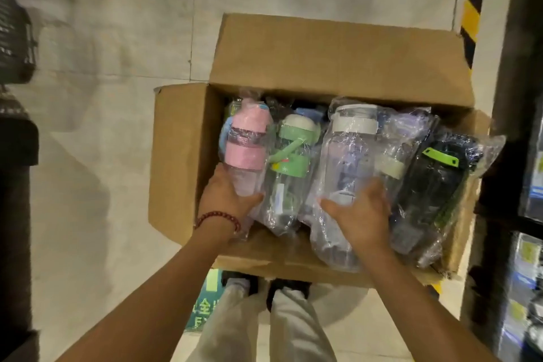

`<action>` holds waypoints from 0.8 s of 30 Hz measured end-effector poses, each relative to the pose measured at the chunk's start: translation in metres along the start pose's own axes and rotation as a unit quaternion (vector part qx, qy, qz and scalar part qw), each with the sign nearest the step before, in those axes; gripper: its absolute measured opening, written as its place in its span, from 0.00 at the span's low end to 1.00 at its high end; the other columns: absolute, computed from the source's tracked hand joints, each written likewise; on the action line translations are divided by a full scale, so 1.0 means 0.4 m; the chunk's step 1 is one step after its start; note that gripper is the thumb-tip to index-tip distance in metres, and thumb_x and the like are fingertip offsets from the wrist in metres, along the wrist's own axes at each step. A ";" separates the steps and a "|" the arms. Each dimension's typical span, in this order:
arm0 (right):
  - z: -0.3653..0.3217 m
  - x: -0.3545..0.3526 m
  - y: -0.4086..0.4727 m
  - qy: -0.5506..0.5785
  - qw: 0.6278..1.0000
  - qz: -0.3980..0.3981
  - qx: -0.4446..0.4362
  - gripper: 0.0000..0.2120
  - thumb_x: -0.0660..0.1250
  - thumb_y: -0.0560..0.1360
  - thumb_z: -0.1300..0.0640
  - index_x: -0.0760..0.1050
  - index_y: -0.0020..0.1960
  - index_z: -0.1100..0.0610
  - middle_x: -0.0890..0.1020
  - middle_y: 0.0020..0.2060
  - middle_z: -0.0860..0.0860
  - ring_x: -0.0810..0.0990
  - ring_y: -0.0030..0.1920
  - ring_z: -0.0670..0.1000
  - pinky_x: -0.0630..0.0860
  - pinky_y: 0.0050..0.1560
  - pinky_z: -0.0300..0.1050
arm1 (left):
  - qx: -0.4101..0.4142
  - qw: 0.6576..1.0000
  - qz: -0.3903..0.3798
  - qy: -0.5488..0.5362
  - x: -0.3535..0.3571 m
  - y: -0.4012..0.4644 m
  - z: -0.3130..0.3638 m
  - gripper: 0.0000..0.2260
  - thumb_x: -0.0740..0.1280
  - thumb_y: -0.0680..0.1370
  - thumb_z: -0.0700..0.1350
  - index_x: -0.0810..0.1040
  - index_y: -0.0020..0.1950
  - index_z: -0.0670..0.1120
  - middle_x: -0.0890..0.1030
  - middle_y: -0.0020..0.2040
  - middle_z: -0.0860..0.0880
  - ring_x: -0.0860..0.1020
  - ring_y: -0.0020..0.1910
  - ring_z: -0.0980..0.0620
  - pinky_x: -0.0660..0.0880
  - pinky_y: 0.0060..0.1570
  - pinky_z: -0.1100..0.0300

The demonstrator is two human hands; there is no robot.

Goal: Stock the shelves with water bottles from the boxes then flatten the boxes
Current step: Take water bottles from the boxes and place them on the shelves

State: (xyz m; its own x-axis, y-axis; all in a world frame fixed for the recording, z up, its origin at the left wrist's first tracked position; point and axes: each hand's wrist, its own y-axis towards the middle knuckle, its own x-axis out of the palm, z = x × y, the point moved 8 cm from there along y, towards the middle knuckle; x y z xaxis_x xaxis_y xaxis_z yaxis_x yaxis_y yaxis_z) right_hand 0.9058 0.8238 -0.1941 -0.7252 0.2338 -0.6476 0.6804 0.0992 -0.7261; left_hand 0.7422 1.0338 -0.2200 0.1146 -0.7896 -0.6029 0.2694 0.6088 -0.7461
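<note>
Head view. Cardboard box (182,156) on a grey concrete floor (102,126), its flaps folded outward, the far flap (338,53) standing up and leaning away. Inside lie water bottles, each in a clear plastic bag, side by side with their caps toward the far flap. From left to right: pink bottle (245,141) with a pink cap and band; green bottle (293,153) with a white-topped green lid and a green strap; clear bottle (346,150) with a white cap; a further bagged bottle (393,161) with a pale cap, partly hidden; black bottle (437,179) with a lime-green tab, against the right wall and reaching over the box's near right corner.

Left hand (226,197), with a red bead bracelet (217,217) at the wrist, grips the lower end of the pink bottle, the thumb across the bag's front and the other digits behind it. Right hand (361,211) rests on the lower end of the clear bottle, thumb spread to the left, fingers bent over the bag; whether it grasps the bottle or only presses on it cannot be told.

Below the box, two legs in light trousers (293,326), dark shoes, and a green floor sign (205,303) with white characters. At right, a dark shelf (505,126) holding blurred packaged goods, and behind the box a yellow-and-black striped post (473,3). At left, a dark blurred object (14,38).
</note>
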 end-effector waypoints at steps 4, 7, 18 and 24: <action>-0.002 0.001 0.005 0.043 0.997 0.060 0.027 0.45 0.78 0.63 0.46 0.61 0.69 0.64 0.71 0.63 0.62 0.71 0.62 0.63 0.71 0.58 0.53 | -0.063 0.997 0.021 -0.042 0.016 0.021 -0.010 0.37 0.79 0.64 0.51 0.64 0.64 0.41 0.76 0.59 0.45 0.76 0.56 0.44 0.72 0.50 0.56; 0.002 0.000 0.008 0.083 0.993 0.067 0.047 0.44 0.78 0.62 0.48 0.60 0.69 0.62 0.73 0.61 0.60 0.73 0.60 0.62 0.73 0.57 0.53 | -0.078 0.995 0.029 -0.051 0.008 0.023 0.009 0.33 0.79 0.63 0.49 0.65 0.59 0.42 0.74 0.50 0.47 0.76 0.50 0.45 0.70 0.44 0.58; -0.031 -0.206 -0.183 0.220 0.974 0.038 0.023 0.37 0.78 0.62 0.54 0.63 0.66 0.54 0.73 0.54 0.49 0.74 0.54 0.52 0.68 0.49 0.42 | -0.048 0.990 0.046 -0.122 -0.168 -0.243 0.125 0.27 0.78 0.64 0.49 0.69 0.55 0.42 0.70 0.40 0.55 0.71 0.41 0.52 0.65 0.34 0.61; -0.087 -0.388 -0.388 0.284 0.957 0.060 0.010 0.42 0.74 0.57 0.47 0.63 0.67 0.54 0.75 0.58 0.50 0.76 0.57 0.54 0.75 0.54 0.51 | 0.043 0.986 0.013 -0.159 -0.326 -0.442 0.257 0.26 0.80 0.63 0.47 0.70 0.53 0.44 0.73 0.44 0.52 0.73 0.43 0.53 0.67 0.35 0.65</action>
State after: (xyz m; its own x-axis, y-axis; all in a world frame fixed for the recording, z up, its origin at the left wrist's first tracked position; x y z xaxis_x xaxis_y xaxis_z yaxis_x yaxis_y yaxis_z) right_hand 0.9166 0.8057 0.0272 -0.4649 0.7305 -0.5003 0.7487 0.0227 -0.6625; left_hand 0.7780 1.0213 0.0195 0.4133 -0.7664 -0.4917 0.3414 0.6310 -0.6966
